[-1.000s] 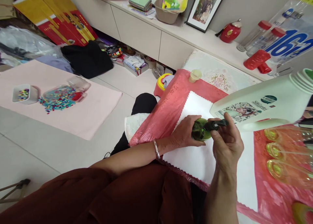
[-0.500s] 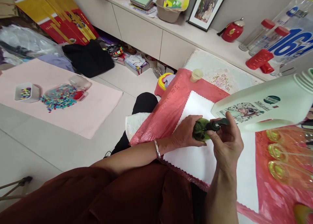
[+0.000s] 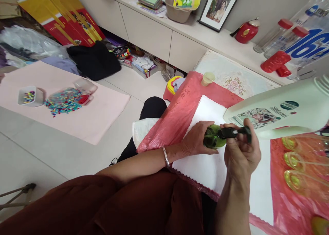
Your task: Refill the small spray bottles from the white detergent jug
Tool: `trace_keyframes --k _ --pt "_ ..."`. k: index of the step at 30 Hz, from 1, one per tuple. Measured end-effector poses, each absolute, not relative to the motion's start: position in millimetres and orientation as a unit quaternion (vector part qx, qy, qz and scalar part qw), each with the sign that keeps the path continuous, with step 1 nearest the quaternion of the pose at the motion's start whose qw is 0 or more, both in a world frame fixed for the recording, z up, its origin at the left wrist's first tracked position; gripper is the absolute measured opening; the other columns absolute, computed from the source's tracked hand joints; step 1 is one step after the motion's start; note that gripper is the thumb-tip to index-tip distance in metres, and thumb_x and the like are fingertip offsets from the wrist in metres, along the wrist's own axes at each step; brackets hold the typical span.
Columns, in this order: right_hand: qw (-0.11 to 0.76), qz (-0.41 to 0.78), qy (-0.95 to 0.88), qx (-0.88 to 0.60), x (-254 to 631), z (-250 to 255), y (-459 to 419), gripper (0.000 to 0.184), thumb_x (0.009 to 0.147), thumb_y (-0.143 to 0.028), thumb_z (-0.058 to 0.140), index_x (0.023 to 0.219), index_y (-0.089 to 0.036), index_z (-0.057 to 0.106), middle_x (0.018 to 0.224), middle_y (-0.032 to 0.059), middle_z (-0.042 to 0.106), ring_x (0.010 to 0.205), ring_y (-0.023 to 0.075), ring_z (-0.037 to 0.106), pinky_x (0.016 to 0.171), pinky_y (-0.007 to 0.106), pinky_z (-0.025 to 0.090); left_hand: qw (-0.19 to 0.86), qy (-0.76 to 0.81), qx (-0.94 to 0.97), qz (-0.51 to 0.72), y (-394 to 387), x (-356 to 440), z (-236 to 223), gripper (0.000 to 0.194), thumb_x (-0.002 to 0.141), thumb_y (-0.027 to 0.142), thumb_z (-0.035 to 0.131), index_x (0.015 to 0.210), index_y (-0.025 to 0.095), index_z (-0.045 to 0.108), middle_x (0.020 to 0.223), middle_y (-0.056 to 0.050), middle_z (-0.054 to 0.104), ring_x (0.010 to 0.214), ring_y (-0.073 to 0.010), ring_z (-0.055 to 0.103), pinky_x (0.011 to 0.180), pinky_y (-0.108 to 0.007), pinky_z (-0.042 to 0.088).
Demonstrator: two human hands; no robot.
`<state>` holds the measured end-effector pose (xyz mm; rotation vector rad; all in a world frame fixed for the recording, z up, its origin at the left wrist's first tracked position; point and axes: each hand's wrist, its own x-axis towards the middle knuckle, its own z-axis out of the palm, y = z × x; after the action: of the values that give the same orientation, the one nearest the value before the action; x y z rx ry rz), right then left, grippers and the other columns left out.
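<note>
My left hand (image 3: pixel 199 139) is closed around a green pump bottle (image 3: pixel 212 137) over a white cloth (image 3: pixel 210 171). On top of the bottle is a black pump head (image 3: pixel 227 132), and my right hand (image 3: pixel 241 147) is closed on it with thumb and fingers. A pale stem shows between the pump's collar and its nozzle. Just beyond my right hand stands a large pale green jug (image 3: pixel 303 108) with a printed label. Several clear bottles with yellow liquid (image 3: pixel 294 180) are to the right.
A red plastic cover (image 3: pixel 177 115) lies under the white cloth. Near its far edge is a small pale cup (image 3: pixel 208 78). To the left, a pink board (image 3: pixel 102 115) carries colourful small pieces (image 3: pixel 64 101) and a white container (image 3: pixel 31 101). A long cabinet (image 3: pixel 144 29) runs along the back.
The pump's nozzle has risen and turned, exposing the pale stem. My right hand has shifted slightly right, while my left hand keeps its hold on the bottle.
</note>
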<state>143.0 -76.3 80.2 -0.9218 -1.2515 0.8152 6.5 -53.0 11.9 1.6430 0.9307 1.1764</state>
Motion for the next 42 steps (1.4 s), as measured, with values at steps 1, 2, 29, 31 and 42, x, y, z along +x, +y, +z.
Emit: trace_keyframes --k 1,2,29,31,42 --pt "0.649 0.357 -0.553 -0.382 141.4 84.1 -74.4 0.06 0.088 -0.017 0.08 0.144 -0.029 0.061 0.114 0.0079 0.067 0.105 0.0225 0.067 0.105 0.047 0.051 0.442 0.376 0.659 0.478 -53.8 6.7 11.1 0.103 0.057 0.045 0.094 0.143 0.022 0.041 0.143 -0.015 0.056 0.129 -0.0373 0.056 0.108 -0.055 0.047" --pt "0.656 0.355 -0.556 -0.367 140.2 87.7 -72.8 0.059 0.089 -0.017 0.08 0.144 -0.028 0.062 0.112 0.0082 0.067 0.104 0.0222 0.068 0.103 0.045 0.053 0.442 0.375 0.659 0.48 -54.5 6.7 10.5 0.105 0.057 0.045 0.094 0.143 0.023 0.04 0.143 -0.016 0.056 0.128 -0.0376 0.056 0.108 -0.056 0.047" --pt "0.572 0.317 -0.593 -0.469 147.8 77.8 -83.9 0.065 0.088 -0.027 0.081 0.148 -0.022 0.056 0.116 0.007 0.065 0.109 0.0221 0.065 0.1 0.041 0.056 0.42 0.372 0.667 0.489 -53.5 9.2 7.0 0.102 0.059 0.041 0.092 0.144 0.024 0.038 0.142 -0.015 0.055 0.128 -0.0377 0.057 0.106 -0.057 0.048" --pt "0.565 0.317 -0.601 -0.468 148.2 79.0 -84.2 0.067 0.088 -0.028 0.081 0.149 -0.023 0.054 0.12 0.0074 0.065 0.111 0.0219 0.065 0.1 0.039 0.056 0.428 0.373 0.67 0.479 -52.6 8.7 8.4 0.101 0.057 0.039 0.093 0.142 0.024 0.042 0.139 -0.014 0.057 0.128 -0.0382 0.057 0.107 -0.057 0.048" --pt "0.562 0.306 -0.598 -0.482 149.4 79.8 -83.8 0.066 0.09 -0.032 0.081 0.15 -0.023 0.054 0.119 0.0076 0.065 0.111 0.0224 0.065 0.104 0.041 0.056 0.42 0.371 0.668 0.489 -54.3 8.4 6.4 0.103 0.058 0.041 0.093 0.143 0.022 0.039 0.142 -0.016 0.054 0.131 -0.0387 0.055 0.109 -0.058 0.047"
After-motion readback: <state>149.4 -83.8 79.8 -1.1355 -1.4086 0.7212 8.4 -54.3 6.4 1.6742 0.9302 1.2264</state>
